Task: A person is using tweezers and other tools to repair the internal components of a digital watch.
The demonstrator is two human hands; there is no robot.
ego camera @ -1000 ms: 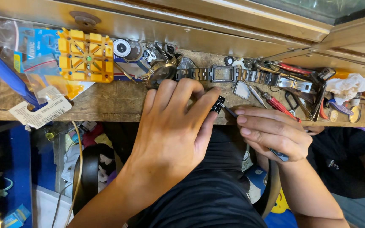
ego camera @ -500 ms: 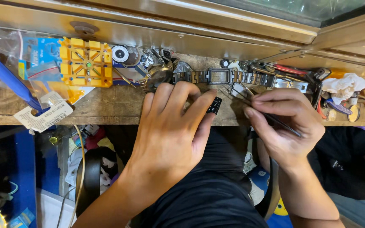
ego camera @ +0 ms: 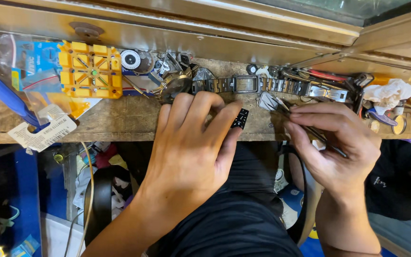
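Black watch part (ego camera: 239,118) over cluttered wooden bench (ego camera: 134,119)

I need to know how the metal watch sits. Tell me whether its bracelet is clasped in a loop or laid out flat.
Laid out flat: the metal watch lies stretched along the wooden bench, bracelet extended to both sides.

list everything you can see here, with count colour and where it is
black link piece: one, black, pinched at the left hand's fingertips over the bench edge
thin tool: one, dark metal, in the right hand
metal watch: one, silver, square case, flat on the wooden bench
yellow holder block: one, yellow, bench left
round watch case: one, grey, right of the block
blue handle: one, blue, far left
white tag: one, white, at the bench's left front edge
white cloth: one, white, far right
left hand: one, centre
right hand: one, right of centre
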